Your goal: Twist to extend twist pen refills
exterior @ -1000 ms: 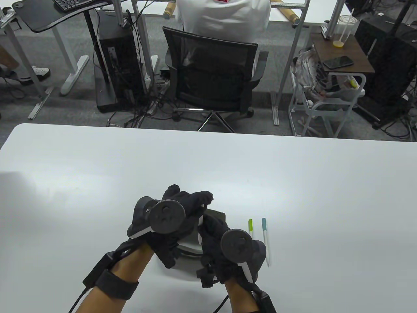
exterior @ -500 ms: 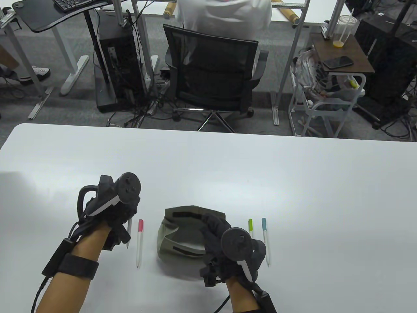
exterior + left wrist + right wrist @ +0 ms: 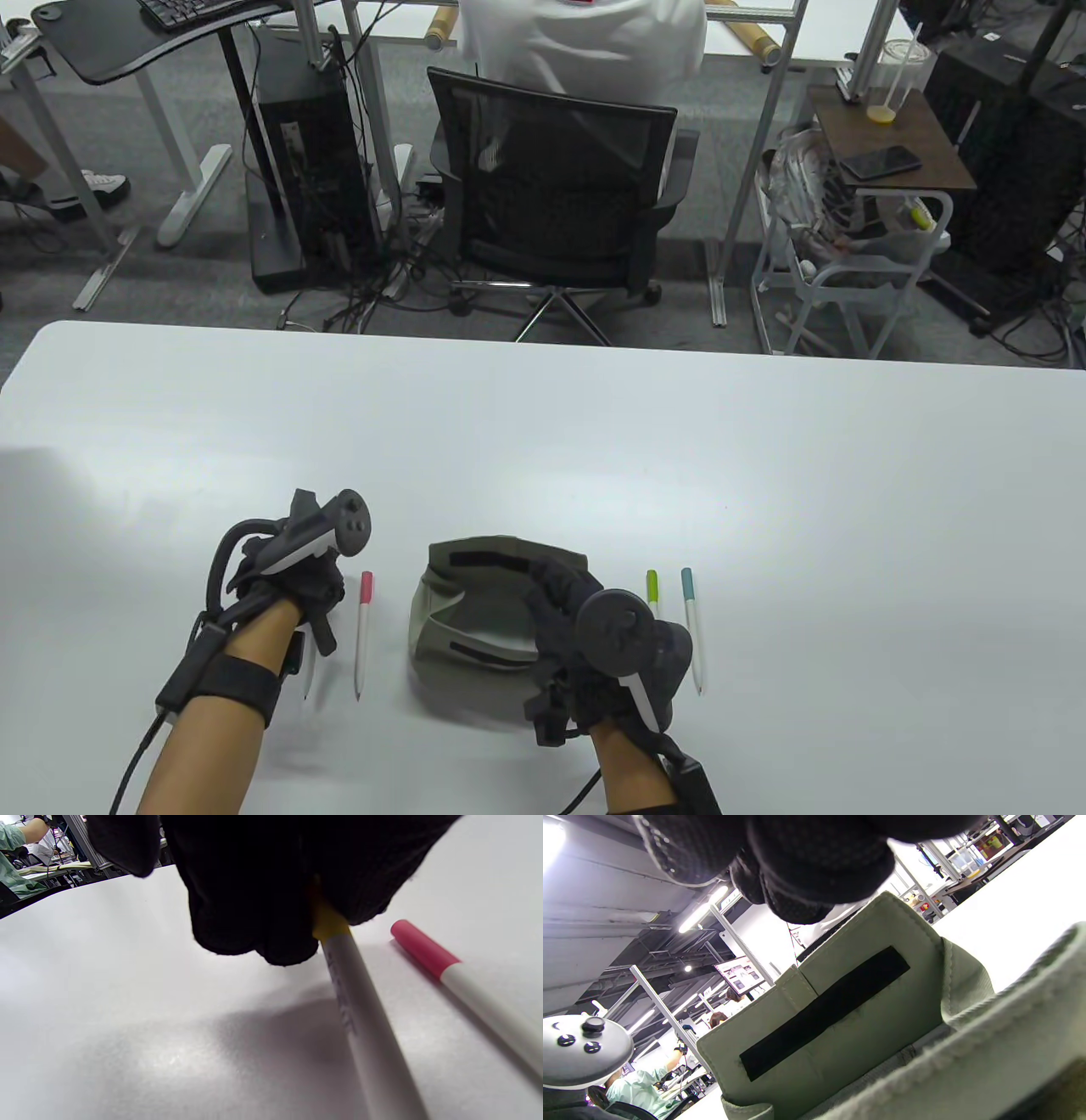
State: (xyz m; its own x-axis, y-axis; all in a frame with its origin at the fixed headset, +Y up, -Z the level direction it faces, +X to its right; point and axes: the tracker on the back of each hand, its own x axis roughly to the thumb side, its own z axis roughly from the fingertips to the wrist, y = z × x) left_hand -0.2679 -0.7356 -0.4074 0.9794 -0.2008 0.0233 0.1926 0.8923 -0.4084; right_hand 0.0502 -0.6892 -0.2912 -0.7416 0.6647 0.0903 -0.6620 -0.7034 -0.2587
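Observation:
My left hand (image 3: 316, 607) grips a white pen with a yellow cap (image 3: 360, 1005) by its cap end and holds it low over the white table (image 3: 543, 441). Its barrel shows below the hand in the table view (image 3: 309, 675). A pink-capped pen (image 3: 363, 632) lies just right of it, also in the left wrist view (image 3: 449, 971). My right hand (image 3: 553, 590) hovers over the right side of an open grey-green pouch (image 3: 467, 611) with curled fingers (image 3: 806, 878) and holds nothing that I can see. A green-capped pen (image 3: 652, 590) and a teal-capped pen (image 3: 691, 628) lie right of the pouch.
The pouch's flap with a black hook-and-loop strip (image 3: 823, 1012) stands open. Beyond the table's far edge are an office chair (image 3: 551, 195) with a seated person, desks and a small cart (image 3: 857, 255).
My left hand took the yellow-capped pen away from over the pouch, swung left, then came down toward the near edge beside the pink-capped pen. My right hand stayed at the pouch.

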